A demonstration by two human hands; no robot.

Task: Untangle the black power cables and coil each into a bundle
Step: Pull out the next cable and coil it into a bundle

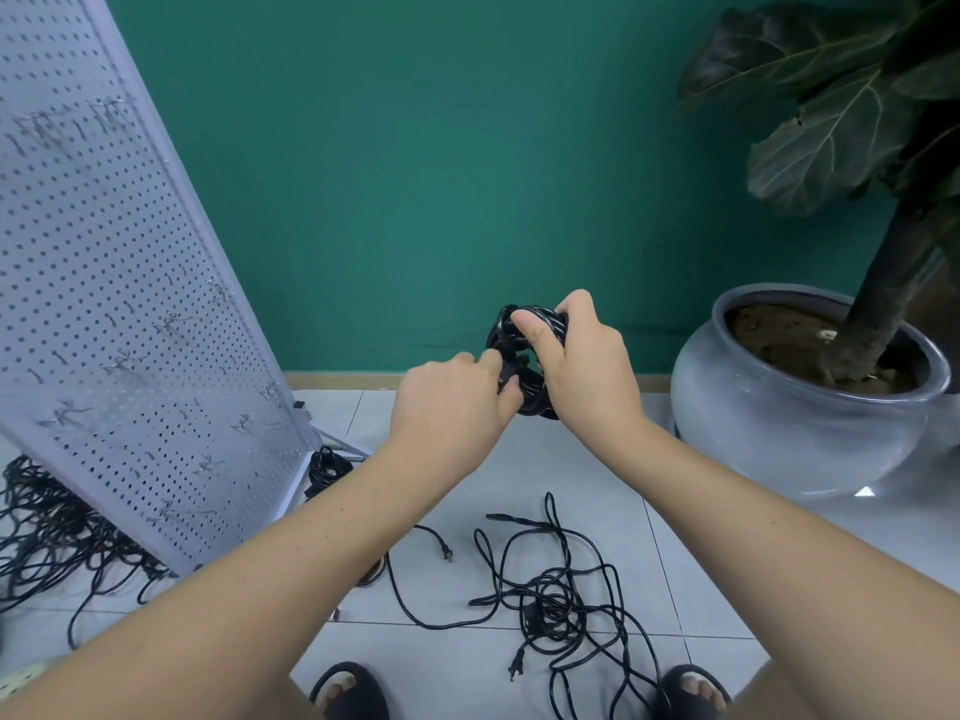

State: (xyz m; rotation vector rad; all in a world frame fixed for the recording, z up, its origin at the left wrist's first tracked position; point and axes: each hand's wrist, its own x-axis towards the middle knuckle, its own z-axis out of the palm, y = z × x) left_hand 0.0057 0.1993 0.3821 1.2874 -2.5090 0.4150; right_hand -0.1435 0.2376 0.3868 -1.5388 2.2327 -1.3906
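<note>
A coiled black cable bundle (524, 324) is held up in front of the green wall. My right hand (576, 356) grips its right side, thumb over the top loops. My left hand (447, 397) pinches the cable's end at the lower left of the bundle, fingers closed on it. On the tiled floor below lies a tangle of black power cables (556, 605) with plugs showing. One coiled bundle (327, 467) rests at the foot of the pegboard. More tangled cables (47, 537) lie at the far left.
A white pegboard panel (114, 283) with hooks leans at the left. A large grey pot (779, 423) with a big-leaved plant stands at the right. My feet in black sandals (353, 691) are at the bottom edge.
</note>
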